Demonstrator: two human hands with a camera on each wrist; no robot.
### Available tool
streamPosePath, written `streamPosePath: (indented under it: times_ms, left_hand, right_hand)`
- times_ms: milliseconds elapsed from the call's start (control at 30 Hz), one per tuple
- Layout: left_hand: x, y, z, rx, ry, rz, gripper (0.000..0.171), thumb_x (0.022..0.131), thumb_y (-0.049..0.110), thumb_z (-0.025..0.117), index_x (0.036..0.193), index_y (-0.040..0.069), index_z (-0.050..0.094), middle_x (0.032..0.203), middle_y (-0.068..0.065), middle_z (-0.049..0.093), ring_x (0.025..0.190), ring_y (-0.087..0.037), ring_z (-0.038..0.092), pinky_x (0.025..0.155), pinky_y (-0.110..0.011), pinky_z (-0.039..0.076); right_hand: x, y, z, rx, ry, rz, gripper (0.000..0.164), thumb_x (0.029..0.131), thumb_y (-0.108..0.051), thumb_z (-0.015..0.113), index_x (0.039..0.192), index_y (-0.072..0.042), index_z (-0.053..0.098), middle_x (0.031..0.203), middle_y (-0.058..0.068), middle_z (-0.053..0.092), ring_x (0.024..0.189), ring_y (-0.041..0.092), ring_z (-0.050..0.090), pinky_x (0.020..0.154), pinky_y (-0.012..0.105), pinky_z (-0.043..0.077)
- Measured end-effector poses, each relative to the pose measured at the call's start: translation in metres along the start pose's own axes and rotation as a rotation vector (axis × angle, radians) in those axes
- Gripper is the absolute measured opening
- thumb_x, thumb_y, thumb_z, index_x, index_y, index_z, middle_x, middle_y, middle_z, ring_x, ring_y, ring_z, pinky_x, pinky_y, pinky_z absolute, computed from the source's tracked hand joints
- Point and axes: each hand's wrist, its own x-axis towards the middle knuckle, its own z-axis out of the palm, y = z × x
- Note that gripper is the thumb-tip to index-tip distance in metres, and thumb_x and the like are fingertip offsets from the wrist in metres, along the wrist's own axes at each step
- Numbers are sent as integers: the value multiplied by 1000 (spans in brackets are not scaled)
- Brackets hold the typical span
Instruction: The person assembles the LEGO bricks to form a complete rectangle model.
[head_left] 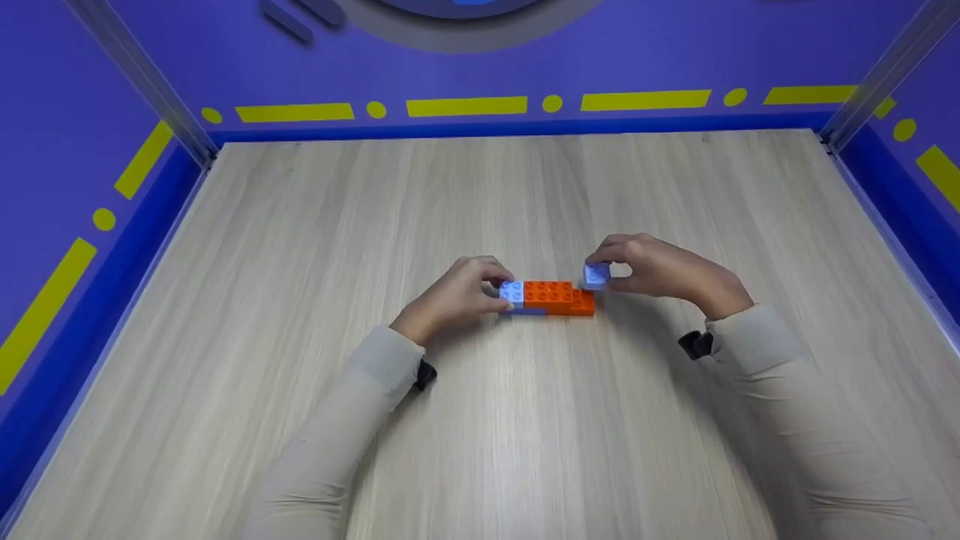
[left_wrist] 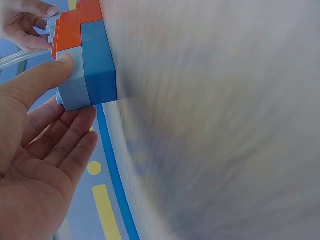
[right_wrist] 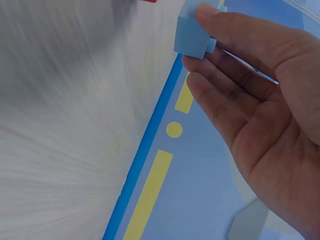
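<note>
A two-layer row of toy building blocks stands on the table. Its bottom layer has a blue block (left_wrist: 98, 62) and an orange block (head_left: 584, 304); above them sit a light blue block (head_left: 513, 290) at the left end and a longer orange block (head_left: 548, 292). My left hand (head_left: 459, 295) pinches the left end, thumb and fingers on opposite sides of the light blue block. With thumb and fingertips my right hand (head_left: 661, 271) holds another small light blue block (right_wrist: 194, 31), just above the row's right end, where studs of the lower orange block show.
The wood-grain table (head_left: 300, 225) extends all round the blocks. Blue-purple walls (head_left: 465, 75) with yellow dashes and dots border its back and sides, with metal posts (head_left: 142, 75) at the back corners. A black wrist device (head_left: 696, 344) sits under the right cuff.
</note>
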Motion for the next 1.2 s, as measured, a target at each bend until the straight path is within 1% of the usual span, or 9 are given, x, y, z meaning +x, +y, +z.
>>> streamPosePath:
  times_ms: [233,500,833,1033,1200]
  left_hand:
    - [0,0,0,-6,-2,2,30,81,10,75,111,6,71,108,-3,66,98,-15,59,90,-33,51]
    - [-1,1,0,30,-5,-4,29,83,12,74,111,8,71,109,0,65,99,-13,58,89,-28,50]
    - [-1,2,0,17,-4,-10,29,83,12,75,111,8,71,110,0,65,99,-13,59,88,-26,51]
    - [-1,2,0,13,-2,-18,30,82,12,75,112,9,70,111,0,65,100,-13,59,87,-25,51]
    - [-1,1,0,8,-2,-7,30,82,11,75,112,8,71,110,0,65,98,-14,60,87,-26,51]
  right_hand:
    - [0,-3,3,3,9,-22,36,81,1,72,116,0,67,111,12,66,104,27,63,89,44,53]
    - [2,-5,8,-1,5,-29,36,81,-1,73,116,-1,67,111,10,66,103,25,64,88,41,54]
    - [2,-7,12,16,3,-37,35,79,2,73,114,-2,68,110,10,67,104,25,64,89,41,54]
    - [2,-8,13,35,-7,-26,36,79,2,73,115,-1,68,112,10,66,105,26,64,90,41,53]
    - [2,-9,15,30,-12,-23,37,79,2,73,116,-1,68,111,10,66,105,26,64,89,42,54]
